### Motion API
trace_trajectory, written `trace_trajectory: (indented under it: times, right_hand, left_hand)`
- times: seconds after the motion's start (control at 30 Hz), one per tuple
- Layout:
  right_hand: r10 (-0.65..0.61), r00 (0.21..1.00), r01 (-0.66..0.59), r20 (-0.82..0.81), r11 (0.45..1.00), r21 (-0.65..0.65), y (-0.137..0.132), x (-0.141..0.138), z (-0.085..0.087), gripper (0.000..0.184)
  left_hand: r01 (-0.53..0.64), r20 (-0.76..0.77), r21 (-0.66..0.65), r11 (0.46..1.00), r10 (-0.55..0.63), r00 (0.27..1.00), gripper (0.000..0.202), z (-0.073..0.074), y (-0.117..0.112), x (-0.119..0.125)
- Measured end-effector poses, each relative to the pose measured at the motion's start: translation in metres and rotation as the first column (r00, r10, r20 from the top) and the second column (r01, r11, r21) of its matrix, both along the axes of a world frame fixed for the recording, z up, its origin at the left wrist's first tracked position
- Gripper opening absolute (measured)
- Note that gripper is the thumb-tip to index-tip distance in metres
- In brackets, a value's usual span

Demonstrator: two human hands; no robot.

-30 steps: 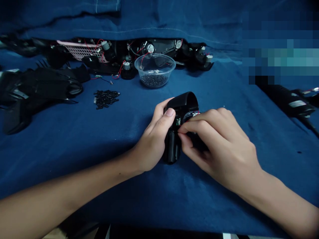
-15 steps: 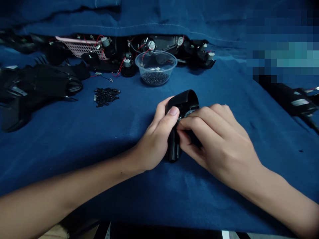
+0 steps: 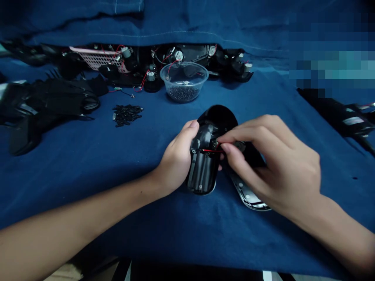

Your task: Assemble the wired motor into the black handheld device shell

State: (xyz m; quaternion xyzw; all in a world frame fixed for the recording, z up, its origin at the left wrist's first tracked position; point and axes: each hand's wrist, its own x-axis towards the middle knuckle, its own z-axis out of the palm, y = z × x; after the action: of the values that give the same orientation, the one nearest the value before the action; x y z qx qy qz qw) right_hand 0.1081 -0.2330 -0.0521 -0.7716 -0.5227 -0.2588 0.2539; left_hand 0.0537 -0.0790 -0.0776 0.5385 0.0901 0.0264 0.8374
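Note:
My left hand is wrapped around the side of a black plastic housing half, whose hollow inside faces up. A thin red wire crosses its middle and runs to the fingertips of my right hand. Thumb and forefinger there are pinched together over the housing, on the wire beside a small part I cannot make out. Beneath my right palm lies a second black housing half with a shiny rim, partly covered. Whether my right fingers also hold it, I cannot tell.
Beyond my hands stands a clear plastic bowl of small dark screws. Left of it are a pile of small black pieces and several black housings. A pink basket and motors with red wires line the back. A black device lies right.
The black housing, formerly closed together and narrow in view, is now opened into two halves, one turned face up. A red wire has come into view, and my right hand has moved slightly right.

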Motion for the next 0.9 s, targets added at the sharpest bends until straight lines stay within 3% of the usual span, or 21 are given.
trace_trajectory:
  times: [0.17, 0.27, 0.33, 0.47, 0.57, 0.73, 0.9]
  right_hand:
    - [-0.063, 0.996, 0.068, -0.061, 0.995, 0.076, -0.002, 0.000, -0.001, 0.007]
    - [-0.151, 0.961, 0.192, -0.230, 0.966, 0.172, -0.004, 0.004, -0.004, 0.017]
    - [-0.176, 0.900, 0.282, -0.399, 0.933, 0.224, -0.006, 0.013, -0.005, 0.029]
    - [-0.213, 0.688, 0.325, -0.694, 0.945, 0.032, -0.009, 0.032, -0.003, 0.027]
    - [-0.253, 0.583, 0.334, -0.772, 0.941, -0.055, -0.008, 0.033, 0.002, 0.024]
    - [-0.255, 0.452, 0.355, -0.855, 0.931, -0.090, -0.009, 0.022, 0.007, 0.023]
    - [-0.098, 0.376, 0.323, -0.922, 0.946, 0.030, -0.013, 0.026, 0.005, 0.032]
  left_hand:
    - [0.108, -0.110, -0.134, 0.985, -0.124, 0.986, 0.045, 0.004, 0.003, 0.000]
    - [0.107, -0.096, -0.139, 0.984, -0.121, 0.988, 0.039, 0.006, 0.006, 0.000]
    - [0.114, -0.100, -0.164, 0.980, -0.131, 0.986, 0.040, 0.006, 0.007, -0.001]
    - [0.143, -0.115, -0.207, 0.968, -0.169, 0.979, 0.051, 0.007, 0.010, -0.003]
    - [0.150, -0.123, -0.183, 0.972, -0.173, 0.977, 0.055, 0.008, 0.011, -0.004]
    - [0.194, -0.097, -0.144, 0.970, -0.209, 0.973, 0.052, 0.011, 0.013, -0.002]
    - [0.201, -0.097, -0.134, 0.970, -0.215, 0.972, 0.048, 0.015, 0.017, 0.001]
